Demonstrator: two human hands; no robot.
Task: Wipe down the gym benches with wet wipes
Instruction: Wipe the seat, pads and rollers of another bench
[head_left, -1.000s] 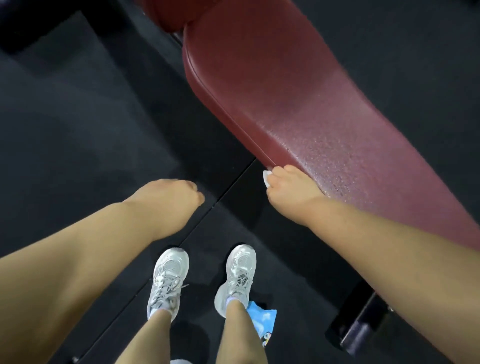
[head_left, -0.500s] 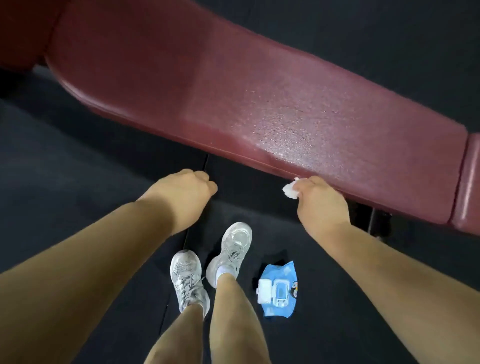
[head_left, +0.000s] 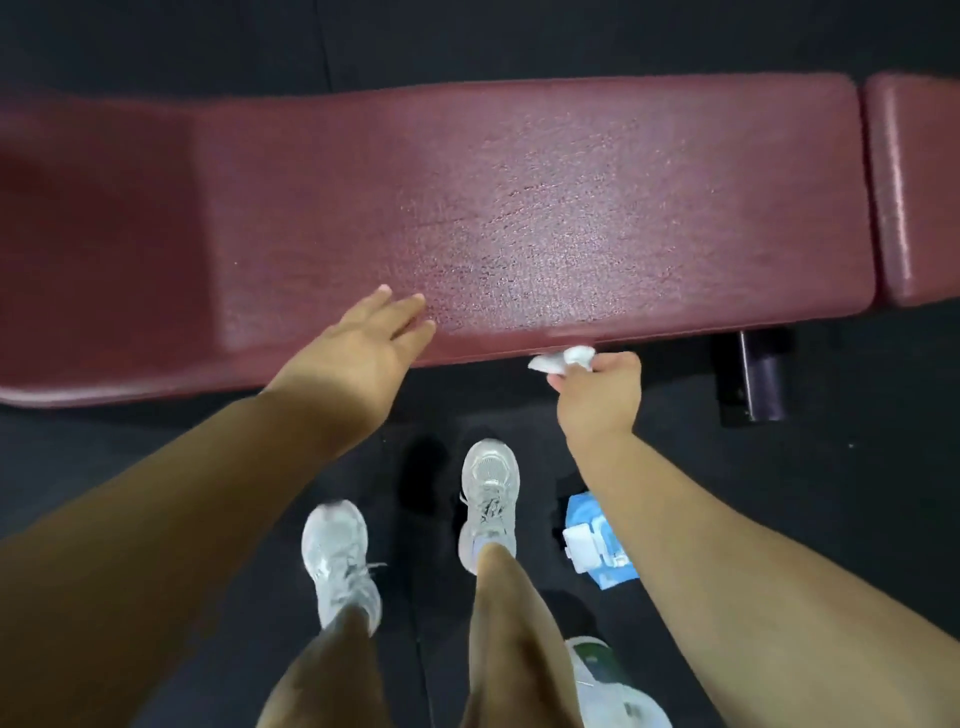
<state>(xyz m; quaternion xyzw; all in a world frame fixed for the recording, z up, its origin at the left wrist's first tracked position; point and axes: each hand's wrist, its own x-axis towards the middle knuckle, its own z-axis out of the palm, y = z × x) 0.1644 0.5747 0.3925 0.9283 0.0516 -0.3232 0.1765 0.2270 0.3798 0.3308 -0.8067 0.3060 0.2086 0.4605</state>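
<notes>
The maroon bench (head_left: 519, 208) is padded, its grainy vinyl glistening wet in the middle. The right hand (head_left: 597, 400) pinches a crumpled white wipe (head_left: 563, 359) against the near edge. The left hand (head_left: 358, 348) lies flat, fingers straight, on the pad. A blue pack (head_left: 597, 540) sits on the dark floor (head_left: 857, 493).

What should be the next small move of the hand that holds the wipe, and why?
Probably slide the right hand along the near side edge of the bench, toward its end. It grips the wipe at that edge, and the top already looks damp, while the left hand rests on the pad.
</notes>
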